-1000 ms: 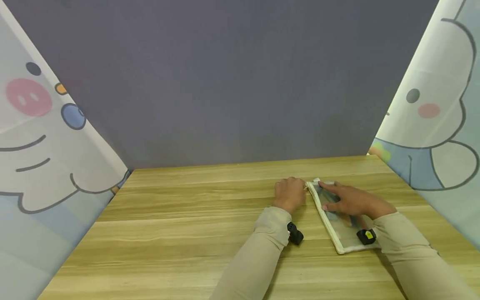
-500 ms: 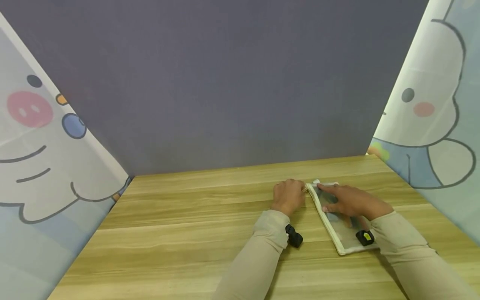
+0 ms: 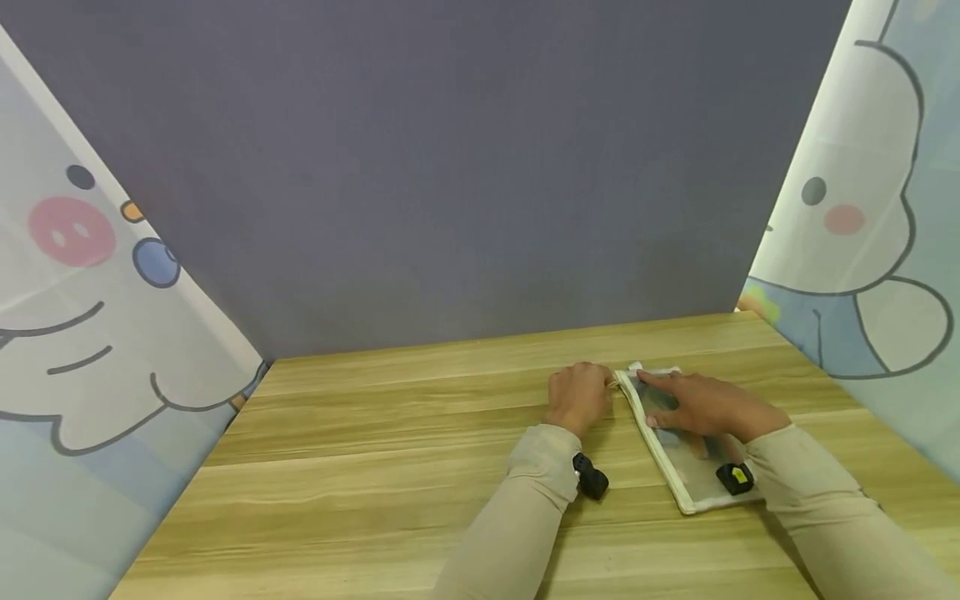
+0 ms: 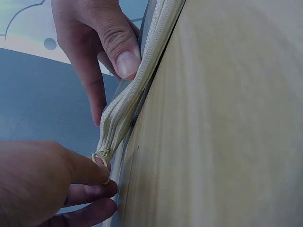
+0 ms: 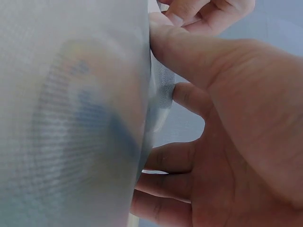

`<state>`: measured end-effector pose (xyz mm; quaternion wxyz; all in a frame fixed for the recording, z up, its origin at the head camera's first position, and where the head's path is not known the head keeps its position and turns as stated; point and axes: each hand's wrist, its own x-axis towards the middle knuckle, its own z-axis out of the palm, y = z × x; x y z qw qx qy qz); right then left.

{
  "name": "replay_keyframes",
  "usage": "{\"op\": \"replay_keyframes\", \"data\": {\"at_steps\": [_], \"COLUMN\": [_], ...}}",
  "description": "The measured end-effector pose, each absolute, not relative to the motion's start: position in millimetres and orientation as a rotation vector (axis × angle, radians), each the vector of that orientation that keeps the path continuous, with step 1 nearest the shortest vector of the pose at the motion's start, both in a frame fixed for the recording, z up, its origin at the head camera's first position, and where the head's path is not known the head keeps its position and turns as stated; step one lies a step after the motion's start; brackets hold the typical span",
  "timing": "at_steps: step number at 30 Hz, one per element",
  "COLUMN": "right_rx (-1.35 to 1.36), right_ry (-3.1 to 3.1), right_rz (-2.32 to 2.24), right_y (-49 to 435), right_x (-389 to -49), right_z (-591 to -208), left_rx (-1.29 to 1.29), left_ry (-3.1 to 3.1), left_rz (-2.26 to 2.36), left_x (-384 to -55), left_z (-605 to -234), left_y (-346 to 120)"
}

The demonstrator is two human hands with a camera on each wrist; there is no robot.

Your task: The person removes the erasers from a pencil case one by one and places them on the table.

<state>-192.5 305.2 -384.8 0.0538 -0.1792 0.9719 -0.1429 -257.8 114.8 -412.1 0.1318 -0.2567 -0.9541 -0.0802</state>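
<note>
Room leftward over table, wall behind

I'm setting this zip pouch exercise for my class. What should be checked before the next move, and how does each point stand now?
1. Pouch lying on the table: ok.
2. Left hand pinching the zip pull: ok.
3. Right hand touching the pouch: ok.
4. Zip pull by the pouch's far left corner: ok.
5. Zip lying smooth beside the pull: not ok, it puckers there.
6. Anything inside the pouch: cannot tell.

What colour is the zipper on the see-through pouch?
The zipper is cream; the left wrist view shows it best.
</note>
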Motion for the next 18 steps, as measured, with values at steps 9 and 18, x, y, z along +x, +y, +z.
{"op": "replay_keyframes", "data": {"at_steps": [9,18], "right_rx": [-0.504,-0.525], "right_ry": [2.956,2.972], "right_rz": [-0.425,-0.437], "right_y": [305.4,305.8], "right_x": [-191.0,-192.8], "right_z": [-386.8,-386.7], "left_rx": [-0.767,-0.772], "left_ry": [-2.787,-2.805], "left_rz": [-0.233,-0.217], "left_x": [-255.1,-253.9], "left_z": [-411.1,-410.0], "left_y": [111.6,111.2]}}
